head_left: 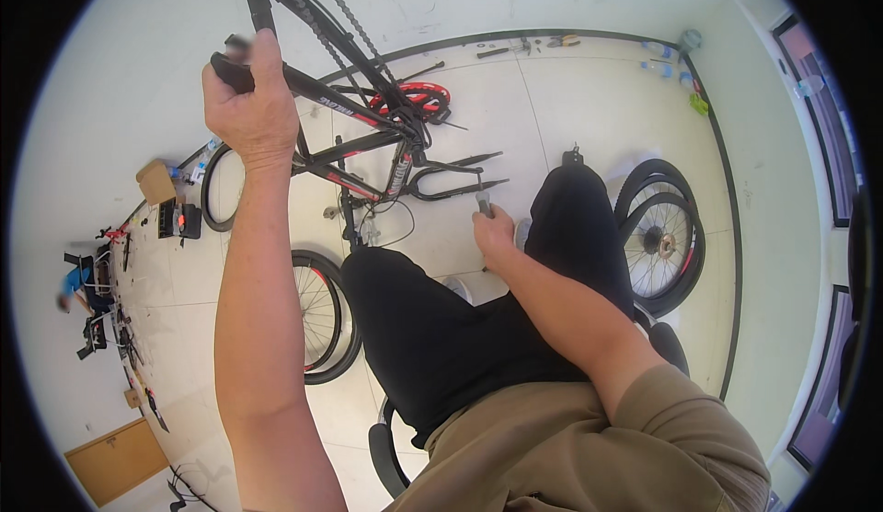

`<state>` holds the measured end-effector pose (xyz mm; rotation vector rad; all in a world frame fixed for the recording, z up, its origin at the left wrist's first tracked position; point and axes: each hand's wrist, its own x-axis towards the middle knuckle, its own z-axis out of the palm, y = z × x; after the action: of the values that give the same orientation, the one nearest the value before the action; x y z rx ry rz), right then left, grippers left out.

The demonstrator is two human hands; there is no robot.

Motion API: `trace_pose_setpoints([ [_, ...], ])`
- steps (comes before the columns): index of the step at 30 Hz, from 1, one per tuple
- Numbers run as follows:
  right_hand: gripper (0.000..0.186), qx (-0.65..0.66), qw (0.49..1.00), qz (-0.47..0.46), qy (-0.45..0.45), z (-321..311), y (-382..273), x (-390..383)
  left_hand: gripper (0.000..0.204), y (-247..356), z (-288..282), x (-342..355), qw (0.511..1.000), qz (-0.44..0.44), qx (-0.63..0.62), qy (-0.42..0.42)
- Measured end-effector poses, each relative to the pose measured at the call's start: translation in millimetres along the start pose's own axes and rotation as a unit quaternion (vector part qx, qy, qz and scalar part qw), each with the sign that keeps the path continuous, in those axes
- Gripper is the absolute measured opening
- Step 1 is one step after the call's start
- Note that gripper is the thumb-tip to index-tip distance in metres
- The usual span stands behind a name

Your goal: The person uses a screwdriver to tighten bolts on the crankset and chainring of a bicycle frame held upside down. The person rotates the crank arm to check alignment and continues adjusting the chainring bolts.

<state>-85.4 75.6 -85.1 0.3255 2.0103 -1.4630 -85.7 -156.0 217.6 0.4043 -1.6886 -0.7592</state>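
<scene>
While left hand (253, 107) grips black bicycle (337, 105) (exact spot blurred), right hand (495, 233) holding grey-handled tool (484, 201)

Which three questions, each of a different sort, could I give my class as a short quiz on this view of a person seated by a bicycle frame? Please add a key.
1. Open question: What tool does the person's right hand hold?
2. True or false: The left hand is lower in the picture than the right hand.
3. Fill in the gap: The bicycle frame is mainly ____, with red and white markings.

Key:
1. A grey-handled screwdriver.
2. False; the left hand is raised well above the right in the picture.
3. Black.
</scene>
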Motion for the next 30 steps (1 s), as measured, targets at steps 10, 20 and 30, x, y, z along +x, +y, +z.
trace_pose_setpoints([
  [10, 0.049, -0.097, 0.995, -0.033, 0.017, -3.2, -4.3, -7.4, 0.033, 9.2, 1.8, -4.0, 1.0, -0.016, 0.005, -0.005],
  [20, 0.052, -0.162, 0.986, -0.024, 0.009, -3.7, -9.2, -14.6, 0.033, -1.6, 2.4, -0.9, 1.0, 0.021, -0.012, 0.005],
  [30, 0.054, -0.161, 0.986, -0.032, 0.007, 6.3, -2.9, -17.0, 0.033, 7.5, -2.2, -5.2, 1.0, 0.001, 0.004, 0.0],
])
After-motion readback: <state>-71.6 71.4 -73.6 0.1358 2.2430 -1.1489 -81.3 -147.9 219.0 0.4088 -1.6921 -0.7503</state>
